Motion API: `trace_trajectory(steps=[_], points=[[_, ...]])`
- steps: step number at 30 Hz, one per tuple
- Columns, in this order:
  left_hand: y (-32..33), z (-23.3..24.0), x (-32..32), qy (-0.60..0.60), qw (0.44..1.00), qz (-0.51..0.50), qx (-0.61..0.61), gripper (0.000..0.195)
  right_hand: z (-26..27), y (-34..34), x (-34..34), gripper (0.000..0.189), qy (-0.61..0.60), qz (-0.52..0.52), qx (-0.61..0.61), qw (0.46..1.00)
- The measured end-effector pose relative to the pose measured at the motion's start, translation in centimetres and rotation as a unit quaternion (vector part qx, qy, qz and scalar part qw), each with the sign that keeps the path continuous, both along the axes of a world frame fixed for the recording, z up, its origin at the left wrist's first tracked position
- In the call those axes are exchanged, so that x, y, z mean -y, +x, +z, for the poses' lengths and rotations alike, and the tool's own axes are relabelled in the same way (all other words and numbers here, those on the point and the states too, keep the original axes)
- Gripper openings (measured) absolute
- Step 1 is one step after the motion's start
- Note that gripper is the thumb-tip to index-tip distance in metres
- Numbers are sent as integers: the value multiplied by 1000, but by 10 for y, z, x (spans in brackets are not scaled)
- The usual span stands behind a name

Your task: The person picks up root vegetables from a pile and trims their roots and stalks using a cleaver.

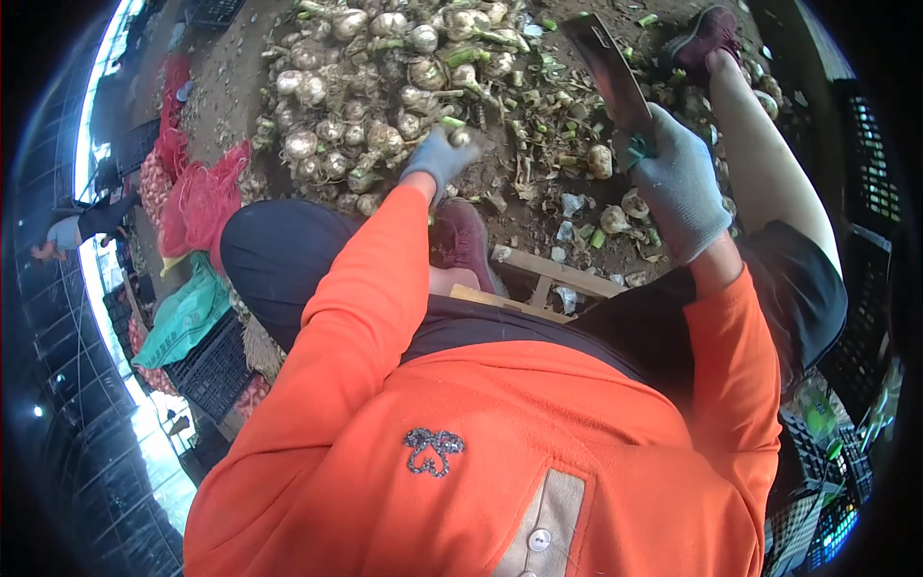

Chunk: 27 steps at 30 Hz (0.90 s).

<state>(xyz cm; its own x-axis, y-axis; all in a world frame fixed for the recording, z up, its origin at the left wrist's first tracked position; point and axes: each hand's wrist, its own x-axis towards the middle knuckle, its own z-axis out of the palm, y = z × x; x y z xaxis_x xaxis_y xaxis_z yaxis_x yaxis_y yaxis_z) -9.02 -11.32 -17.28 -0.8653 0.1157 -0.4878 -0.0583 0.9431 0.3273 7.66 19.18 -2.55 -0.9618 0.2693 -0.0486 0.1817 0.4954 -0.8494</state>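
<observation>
My left hand [443, 160], in a grey-blue knit glove, is at the near edge of a heap of garlic bulbs [353, 133] with roots and cut stalks. Its fingers are around one garlic bulb [459, 136], and motion blurs the fingertips. In my right hand [681, 184], gloved the same way, is a broad-bladed cleaver [611, 76]. Its blade points up and away to the left, and green shows at the handle. Below the cleaver, a few loose bulbs [614, 219] lie on the soil, apart from the heap.
Cut stalks and dry leaves [555, 130] litter the ground between my shoes. A wooden frame [559, 272] lies close before me. To the left are red mesh sacks [205, 191], a green sack [189, 314] and a black plastic crate [214, 368]. More crates [869, 155] stand at right. Another person [68, 234] is at far left.
</observation>
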Motion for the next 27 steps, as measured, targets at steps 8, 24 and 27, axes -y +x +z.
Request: trace_trajectory(steps=[8,24,27], points=[[8,83,-58,679,644,98,339,27,-8,-5,8,15,148,24,-2,989],[76,162,-84,478,851,-132,174,39,17,11,33,21,305,127,-180,926],[88,159,-73,511,830,-22,223,38,12,11,36,19,306,128,-209,920]])
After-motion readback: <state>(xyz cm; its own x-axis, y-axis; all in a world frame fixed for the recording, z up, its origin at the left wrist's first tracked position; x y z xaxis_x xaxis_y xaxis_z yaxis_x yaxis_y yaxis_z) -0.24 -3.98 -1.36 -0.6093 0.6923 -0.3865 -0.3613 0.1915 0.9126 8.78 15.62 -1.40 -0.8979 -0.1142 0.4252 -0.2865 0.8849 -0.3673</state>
